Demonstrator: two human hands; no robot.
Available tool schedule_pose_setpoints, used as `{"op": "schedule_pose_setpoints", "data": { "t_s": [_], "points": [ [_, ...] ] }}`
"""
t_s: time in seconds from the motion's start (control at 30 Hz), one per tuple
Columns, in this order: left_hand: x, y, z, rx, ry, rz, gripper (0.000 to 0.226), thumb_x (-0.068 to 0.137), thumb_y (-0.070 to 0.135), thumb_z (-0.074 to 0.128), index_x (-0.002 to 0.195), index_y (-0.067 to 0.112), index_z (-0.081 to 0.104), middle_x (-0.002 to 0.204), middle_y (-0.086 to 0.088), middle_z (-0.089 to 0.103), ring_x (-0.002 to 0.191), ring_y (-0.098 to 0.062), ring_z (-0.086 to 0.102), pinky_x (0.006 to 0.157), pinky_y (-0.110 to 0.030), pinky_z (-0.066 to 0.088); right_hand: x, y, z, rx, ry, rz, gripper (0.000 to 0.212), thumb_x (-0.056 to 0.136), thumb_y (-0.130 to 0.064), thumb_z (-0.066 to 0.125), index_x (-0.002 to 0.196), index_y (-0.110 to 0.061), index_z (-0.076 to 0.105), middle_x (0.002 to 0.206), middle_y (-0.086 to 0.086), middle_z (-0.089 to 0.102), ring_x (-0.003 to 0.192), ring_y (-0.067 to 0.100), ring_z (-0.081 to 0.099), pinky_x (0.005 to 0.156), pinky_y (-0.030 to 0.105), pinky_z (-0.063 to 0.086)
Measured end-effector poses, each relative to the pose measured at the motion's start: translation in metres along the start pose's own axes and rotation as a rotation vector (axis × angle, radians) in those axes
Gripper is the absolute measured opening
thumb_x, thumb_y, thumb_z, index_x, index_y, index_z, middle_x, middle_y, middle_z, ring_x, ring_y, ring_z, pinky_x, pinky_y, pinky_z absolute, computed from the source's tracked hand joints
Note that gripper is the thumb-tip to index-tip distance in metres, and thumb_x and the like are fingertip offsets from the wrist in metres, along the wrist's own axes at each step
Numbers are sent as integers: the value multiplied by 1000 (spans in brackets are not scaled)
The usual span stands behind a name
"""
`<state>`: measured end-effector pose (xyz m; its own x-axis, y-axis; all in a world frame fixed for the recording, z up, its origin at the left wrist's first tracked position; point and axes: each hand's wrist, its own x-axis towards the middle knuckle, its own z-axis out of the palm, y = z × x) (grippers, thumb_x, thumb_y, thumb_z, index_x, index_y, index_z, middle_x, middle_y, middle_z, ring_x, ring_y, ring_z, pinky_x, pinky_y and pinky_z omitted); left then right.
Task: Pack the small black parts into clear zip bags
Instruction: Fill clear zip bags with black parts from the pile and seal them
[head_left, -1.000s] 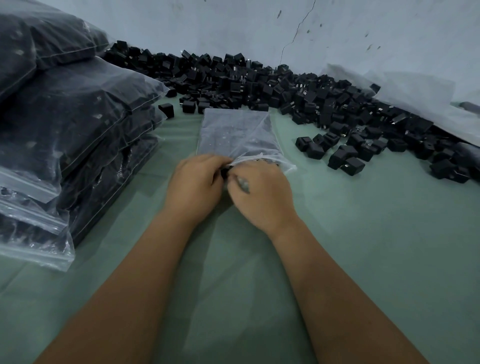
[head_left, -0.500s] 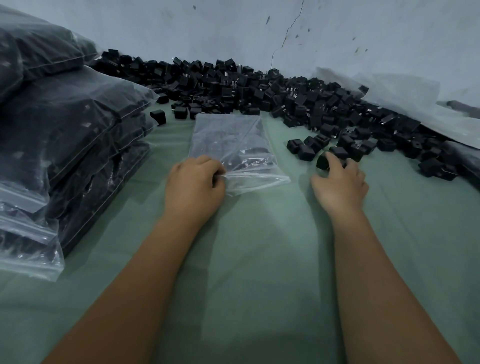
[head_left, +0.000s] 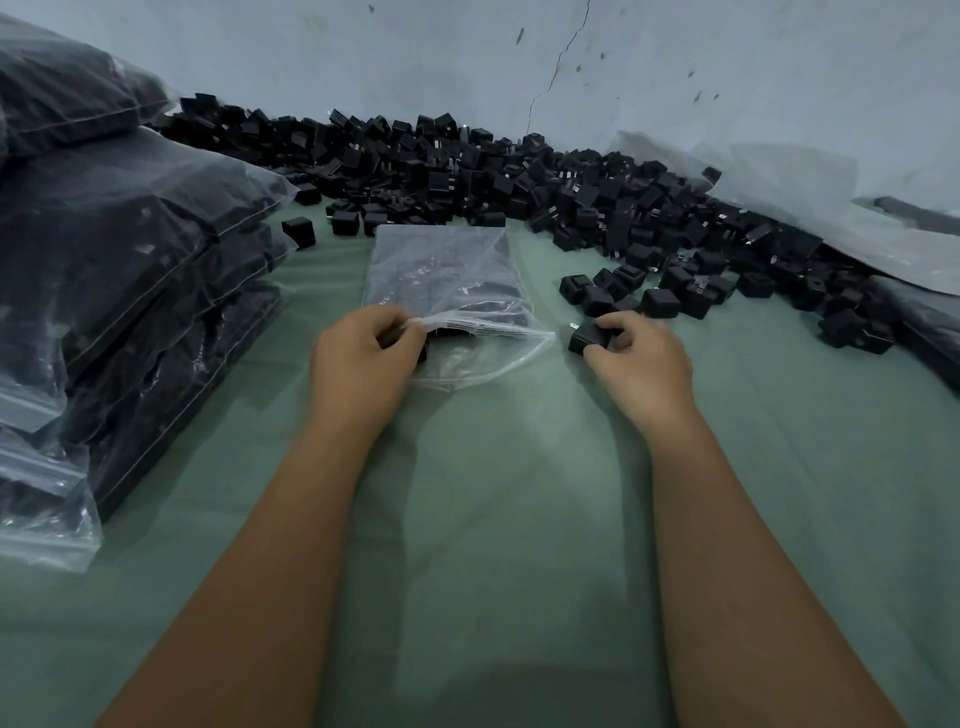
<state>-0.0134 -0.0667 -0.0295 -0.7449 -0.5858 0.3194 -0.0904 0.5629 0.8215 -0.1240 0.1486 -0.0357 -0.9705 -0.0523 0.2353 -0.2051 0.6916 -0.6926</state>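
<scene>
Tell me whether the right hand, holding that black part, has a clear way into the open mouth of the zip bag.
Probably yes. The left hand pinches the zip bag mouth open toward the right hand, which grips a black part beside it; only bare green cloth lies between.

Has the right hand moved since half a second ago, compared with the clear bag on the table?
Yes. The right hand has drawn back from the loose black parts toward the bag's open mouth, now gripping one black part.

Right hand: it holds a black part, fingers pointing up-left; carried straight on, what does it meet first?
Probably the open mouth of the clear zip bag, which the left hand holds up; depth is uncertain.
</scene>
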Motion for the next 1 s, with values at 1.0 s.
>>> {"op": "schedule_pose_setpoints", "data": {
  "t_s": [1.0],
  "points": [
    [1,1,-2,51,-1,77,24,99,26,49,83,18,65,74,-4,65,76,-25,59,91,-51,46,-50,-67,55,-430,14,-692,20,90,-25,52,108,-22,62,91,-5,69,96,22,53,84,30,28]
  ]
}}
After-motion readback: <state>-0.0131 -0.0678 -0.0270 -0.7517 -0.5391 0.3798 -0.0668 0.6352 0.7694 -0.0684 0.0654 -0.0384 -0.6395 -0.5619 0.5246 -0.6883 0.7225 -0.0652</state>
